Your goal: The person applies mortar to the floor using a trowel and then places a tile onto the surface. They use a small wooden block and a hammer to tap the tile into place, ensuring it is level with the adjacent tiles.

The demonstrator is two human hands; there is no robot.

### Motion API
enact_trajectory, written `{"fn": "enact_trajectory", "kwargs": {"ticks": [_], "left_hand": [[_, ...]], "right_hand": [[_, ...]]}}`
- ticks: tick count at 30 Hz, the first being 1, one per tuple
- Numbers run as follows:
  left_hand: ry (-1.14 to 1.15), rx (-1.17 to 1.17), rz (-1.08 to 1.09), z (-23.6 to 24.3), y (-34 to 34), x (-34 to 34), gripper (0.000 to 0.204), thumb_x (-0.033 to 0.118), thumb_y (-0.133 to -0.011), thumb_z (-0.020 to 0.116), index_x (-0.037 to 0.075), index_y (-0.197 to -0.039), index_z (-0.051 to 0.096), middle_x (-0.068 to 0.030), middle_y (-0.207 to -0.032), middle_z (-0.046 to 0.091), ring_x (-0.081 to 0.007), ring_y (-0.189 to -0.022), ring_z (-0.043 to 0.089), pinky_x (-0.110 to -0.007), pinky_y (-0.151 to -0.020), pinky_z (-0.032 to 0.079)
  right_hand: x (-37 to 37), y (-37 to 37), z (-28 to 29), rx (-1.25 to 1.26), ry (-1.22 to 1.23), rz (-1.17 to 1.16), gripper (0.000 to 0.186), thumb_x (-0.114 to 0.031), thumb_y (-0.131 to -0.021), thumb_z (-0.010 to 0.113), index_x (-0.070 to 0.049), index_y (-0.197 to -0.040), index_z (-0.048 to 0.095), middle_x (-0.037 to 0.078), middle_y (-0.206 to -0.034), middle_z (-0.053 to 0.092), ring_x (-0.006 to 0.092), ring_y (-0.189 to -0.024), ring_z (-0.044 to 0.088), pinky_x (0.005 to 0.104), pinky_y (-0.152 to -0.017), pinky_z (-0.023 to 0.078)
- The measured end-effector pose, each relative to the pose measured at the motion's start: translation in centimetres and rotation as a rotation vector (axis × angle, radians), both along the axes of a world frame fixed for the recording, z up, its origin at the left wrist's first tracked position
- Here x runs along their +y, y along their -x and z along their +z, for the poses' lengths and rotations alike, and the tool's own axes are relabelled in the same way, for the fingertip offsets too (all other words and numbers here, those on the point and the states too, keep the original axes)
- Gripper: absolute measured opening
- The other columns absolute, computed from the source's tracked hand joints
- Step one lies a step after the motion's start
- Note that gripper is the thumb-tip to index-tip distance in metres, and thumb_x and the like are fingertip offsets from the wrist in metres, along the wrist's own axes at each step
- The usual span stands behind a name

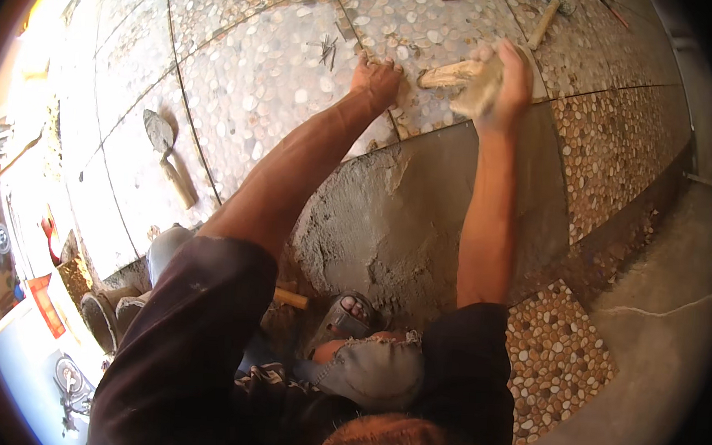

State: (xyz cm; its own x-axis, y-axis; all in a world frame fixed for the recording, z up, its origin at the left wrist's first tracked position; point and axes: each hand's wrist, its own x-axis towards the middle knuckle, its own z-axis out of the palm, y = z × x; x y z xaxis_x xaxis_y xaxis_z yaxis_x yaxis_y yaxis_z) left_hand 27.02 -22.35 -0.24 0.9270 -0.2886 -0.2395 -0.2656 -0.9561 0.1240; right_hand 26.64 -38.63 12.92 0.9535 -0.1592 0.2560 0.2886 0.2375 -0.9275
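My left hand (376,80) rests on the pebble-patterned floor tile (258,94), its fingers curled down beside a joint. Whatever those fingers hold, if anything, is hidden. To its right, my right hand (511,89) is closed around a pale, wooden-looking piece (451,74), smeared by motion, with one end pointing left. Both hands are just beyond a bed of wet grey mortar (390,200). Several thin nails or pins (327,51) lie loose on the tile, left of my left hand.
A pointed trowel (159,131) lies on the tiles at left. Farther right is a wooden-handled tool (543,24). A loose pebble tile (558,361) sits at lower right on concrete. My sandalled foot (353,307) is near a wooden handle (290,298). Shoes (99,321) stand at lower left.
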Motion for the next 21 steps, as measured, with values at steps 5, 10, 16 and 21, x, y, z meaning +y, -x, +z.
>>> {"fn": "enact_trajectory", "kwargs": {"ticks": [5,10,16,21], "left_hand": [[0.013,0.059,-0.018,0.8,-0.6,-0.5,0.049,0.025,-0.076,0.066,0.012,-0.122,0.054,-0.0121,-0.128,0.053,-0.0255,-0.116,0.054,-0.055,-0.107,0.02],[0.026,0.011,-0.025,0.4,-0.3,0.2,0.04,0.02,-0.082,0.058,0.013,-0.122,0.054,-0.0099,-0.121,0.057,-0.0232,-0.114,0.055,-0.052,-0.107,0.023],[0.049,0.049,-0.026,0.5,-0.4,0.4,0.035,0.018,-0.083,0.057,0.012,-0.117,0.055,-0.011,-0.122,0.057,-0.0249,-0.113,0.056,-0.046,-0.102,0.033],[0.093,0.07,-0.019,0.3,-0.5,-0.6,0.034,0.016,-0.082,0.059,0.012,-0.115,0.056,-0.0117,-0.121,0.057,-0.0261,-0.11,0.057,-0.041,-0.096,0.039]], "right_hand": [[-0.3,2.1,1.3,-0.033,0.024,0.024,0.027,-0.027,-0.088,0.043,-0.002,-0.087,0.054,0.008,-0.077,0.054,0.0208,-0.079,0.054,0.0377,-0.081,0.045],[-1.7,1.9,1.2,-0.202,-0.19,0.091,0.026,-0.027,-0.087,0.048,-0.002,-0.091,0.055,0.008,-0.08,0.056,0.0205,-0.081,0.055,0.0358,-0.084,0.044],[-0.6,-0.1,1.7,-0.06,0.034,-0.023,0.027,-0.029,-0.087,0.046,-0.003,-0.087,0.055,0.007,-0.08,0.055,0.0202,-0.086,0.055,0.0356,-0.087,0.043],[-0.7,-3.6,-0.2,-0.074,0.048,-0.062,0.026,-0.029,-0.087,0.045,-0.005,-0.082,0.053,0.007,-0.08,0.056,0.0197,-0.085,0.056,0.0351,-0.084,0.044]]}}
